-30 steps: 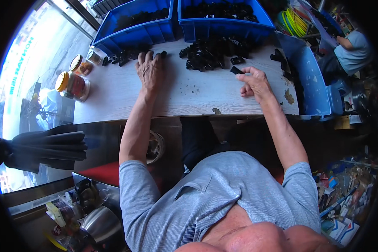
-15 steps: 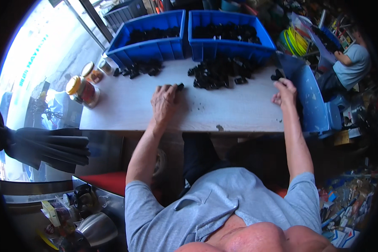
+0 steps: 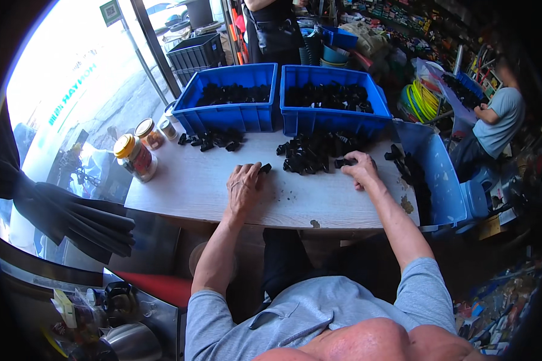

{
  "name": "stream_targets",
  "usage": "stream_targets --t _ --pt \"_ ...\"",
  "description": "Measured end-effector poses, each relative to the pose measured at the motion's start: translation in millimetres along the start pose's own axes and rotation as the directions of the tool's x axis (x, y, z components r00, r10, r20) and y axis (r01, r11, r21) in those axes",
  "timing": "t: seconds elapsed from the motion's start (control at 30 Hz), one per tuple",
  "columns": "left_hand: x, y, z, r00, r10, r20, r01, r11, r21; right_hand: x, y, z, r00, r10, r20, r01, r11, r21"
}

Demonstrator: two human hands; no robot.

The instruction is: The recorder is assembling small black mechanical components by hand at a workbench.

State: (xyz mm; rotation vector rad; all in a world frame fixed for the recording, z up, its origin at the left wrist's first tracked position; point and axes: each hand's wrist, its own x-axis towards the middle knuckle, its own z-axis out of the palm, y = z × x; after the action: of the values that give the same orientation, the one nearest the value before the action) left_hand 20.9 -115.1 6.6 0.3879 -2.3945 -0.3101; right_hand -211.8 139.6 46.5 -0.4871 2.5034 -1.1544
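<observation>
My left hand [image 3: 243, 188] rests on the table with its fingers closed round a small black plastic part [image 3: 265, 169]. At the right edge of the loose pile of black parts [image 3: 307, 153], my right hand [image 3: 362, 171] pinches another small black part [image 3: 342, 163] between thumb and fingers. The exact shape of the parts is too small to make out. A smaller group of black parts [image 3: 214, 140] lies farther left on the table. Several more black parts [image 3: 412, 171] lie in the light blue bin [image 3: 448, 180] at the table's right end.
Two blue crates [image 3: 226, 118] holding black parts stand along the table's far side. Jars [image 3: 135, 159] stand at the left edge of the pale table [image 3: 271, 210]. One person [image 3: 274, 30] stands beyond the crates; another [image 3: 500, 117] is at the far right.
My right hand has moved left, from the bin side of the table to the pile, and now grips a part there. My left hand keeps its part. The view has tilted up.
</observation>
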Motion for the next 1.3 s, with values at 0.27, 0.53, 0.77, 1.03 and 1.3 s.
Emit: stream_targets --t 0.27,0.53,0.77,1.03,1.3 --pt "-19.5 51.6 6.8 0.990 0.100 -0.099 -0.124 0.957 -0.264 -17.2 -3.8 -10.7 0.970 0.115 0.216 -0.136 0.987 0.086" --pt "-2.7 125.9 55.6 0.957 0.274 0.091 -0.232 0.917 -0.324 -36.3 12.6 2.0 0.873 0.067 0.483 -0.147 0.981 0.129" --pt "10.6 119.8 59.0 0.955 0.259 0.147 -0.214 0.941 -0.263 -37.7 5.1 5.4 0.923 0.086 0.375 -0.169 0.966 0.194" --pt "-0.5 83.3 33.3 0.987 -0.027 -0.158 -0.006 0.978 -0.210 -59.8 -2.9 15.1 0.969 0.049 0.242 -0.108 0.965 0.238" --pt "-5.5 16.1 8.5 0.986 -0.078 0.149 0.052 0.984 0.173 -61.5 -10.2 18.9 0.965 0.011 0.260 -0.034 0.996 0.080"
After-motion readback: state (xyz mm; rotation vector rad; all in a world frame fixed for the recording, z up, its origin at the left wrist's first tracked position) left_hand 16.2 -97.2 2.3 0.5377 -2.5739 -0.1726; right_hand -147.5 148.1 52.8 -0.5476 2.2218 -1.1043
